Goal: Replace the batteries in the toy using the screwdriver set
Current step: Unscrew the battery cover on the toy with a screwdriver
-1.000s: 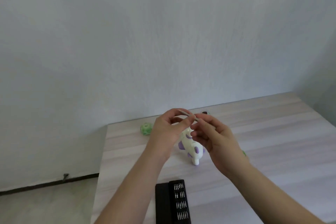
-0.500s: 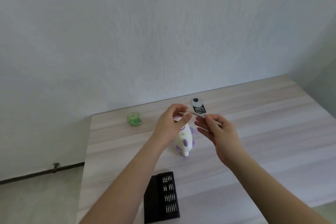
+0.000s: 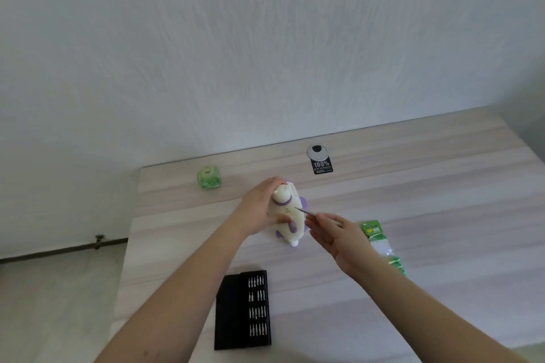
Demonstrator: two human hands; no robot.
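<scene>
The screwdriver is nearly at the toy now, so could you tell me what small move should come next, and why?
Probably seat the screwdriver tip in the screw on the toy and begin turning. The left hand grips the toy, the right hand pinches the driver, and its tip sits at the toy's body.

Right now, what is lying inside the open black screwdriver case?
Inside the black screwdriver case, four rows of small silver bits stand in its right half. The left half looks plain black. What lies under the bits cannot be seen. The screwdriver is out, in the right hand.

Pale textured wall (image 3: pixel 265 38), light wood-grain table (image 3: pixel 442 186), grey floor (image 3: pixel 53 303)
</scene>
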